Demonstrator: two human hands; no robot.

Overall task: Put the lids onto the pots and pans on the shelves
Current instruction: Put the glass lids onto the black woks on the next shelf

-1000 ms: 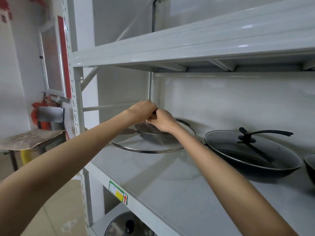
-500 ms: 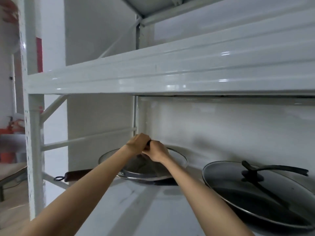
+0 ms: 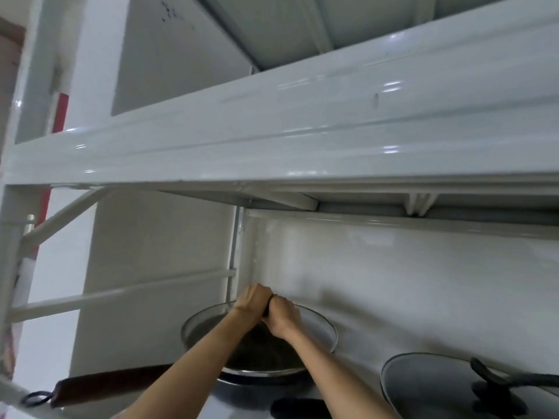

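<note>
A large glass lid (image 3: pixel 317 326) with a steel rim lies over a dark pan (image 3: pixel 266 379) at the back left of the shelf. My left hand (image 3: pixel 252 299) and my right hand (image 3: pixel 282 313) meet at the lid's centre, both closed around its small black knob. The pan's brown handle (image 3: pixel 112 385) with a hanging loop sticks out to the left. To the right stands a second black pan (image 3: pixel 423 388) that carries its own glass lid with a black knob (image 3: pixel 496 388).
A white shelf beam (image 3: pixel 302 137) runs across just above, and the shelf's upright post (image 3: pixel 9 267) stands at the left. The white back wall (image 3: pixel 393 282) is close behind the pans. A dark object (image 3: pixel 299 408) sits at the bottom edge.
The view has tilted upward. Both hands have brought the glass lid from a tilted hold down over the left pan, keeping their grip on the knob.
</note>
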